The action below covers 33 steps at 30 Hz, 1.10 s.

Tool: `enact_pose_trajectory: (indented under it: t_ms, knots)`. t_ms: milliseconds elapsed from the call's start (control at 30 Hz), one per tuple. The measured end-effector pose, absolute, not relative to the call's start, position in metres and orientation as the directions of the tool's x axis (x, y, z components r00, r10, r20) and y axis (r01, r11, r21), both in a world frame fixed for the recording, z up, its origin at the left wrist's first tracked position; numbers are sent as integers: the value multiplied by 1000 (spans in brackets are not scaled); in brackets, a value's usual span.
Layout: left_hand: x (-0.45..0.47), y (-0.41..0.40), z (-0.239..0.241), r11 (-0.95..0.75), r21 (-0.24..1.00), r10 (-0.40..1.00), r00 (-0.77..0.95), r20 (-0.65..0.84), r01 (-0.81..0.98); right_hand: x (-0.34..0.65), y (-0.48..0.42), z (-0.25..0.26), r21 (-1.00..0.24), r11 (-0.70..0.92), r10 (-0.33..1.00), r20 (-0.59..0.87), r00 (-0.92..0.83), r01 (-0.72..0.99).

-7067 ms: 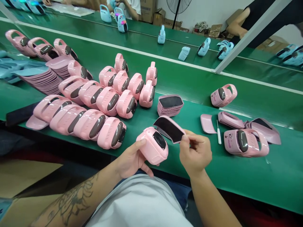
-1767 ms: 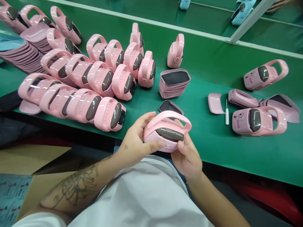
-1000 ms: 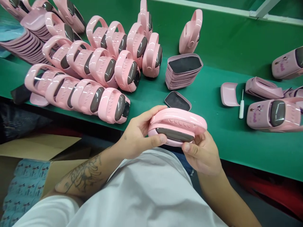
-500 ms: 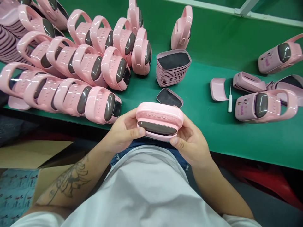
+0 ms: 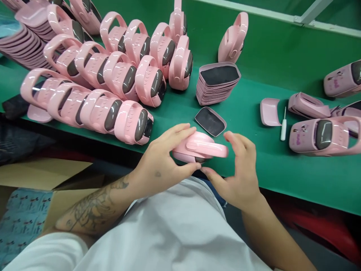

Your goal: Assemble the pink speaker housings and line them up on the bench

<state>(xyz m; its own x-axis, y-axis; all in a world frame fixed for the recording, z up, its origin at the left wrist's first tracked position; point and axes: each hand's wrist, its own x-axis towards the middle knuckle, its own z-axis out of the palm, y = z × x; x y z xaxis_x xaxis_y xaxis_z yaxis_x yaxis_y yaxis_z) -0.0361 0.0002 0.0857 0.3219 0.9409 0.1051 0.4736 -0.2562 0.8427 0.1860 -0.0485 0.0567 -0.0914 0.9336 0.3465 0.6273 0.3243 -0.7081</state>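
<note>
Over the front edge of the green bench, my left hand point(image 5: 166, 162) grips a glossy pink plastic casing with a loop handle point(image 5: 207, 148). The casing lies on its side, its handle pointing right, and only a bit of its dark window shows beneath. My right hand point(image 5: 237, 169) is open at the handle end, thumb and fingers spread around it without closing. Its thumb tip is close to my left thumb; whether it touches the casing I cannot tell. Just beyond lies a single pink panel with a black lining point(image 5: 211, 121).
Rows of similar pink casings point(image 5: 121, 75) stand at the left, beside stacked pink panels point(image 5: 25, 45). A stack of black-lined panels point(image 5: 217, 84) sits behind my hands. To the right are a white-handled screwdriver point(image 5: 283, 130), a curved pink cover point(image 5: 270, 112) and a printed casing point(image 5: 307, 135).
The casing has turned from facing me with its window to lying sideways, handle to the right. My right hand has let go and opened; my left hand has moved over the top. The view shifted slightly.
</note>
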Motion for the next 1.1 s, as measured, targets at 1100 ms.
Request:
enact_pose_trajectory:
  t_ms: [1100]
  knots:
    - [-28, 7, 67, -283, 849, 883, 467, 49, 447, 187, -50, 44, -717, 30, 996, 80, 39, 697]
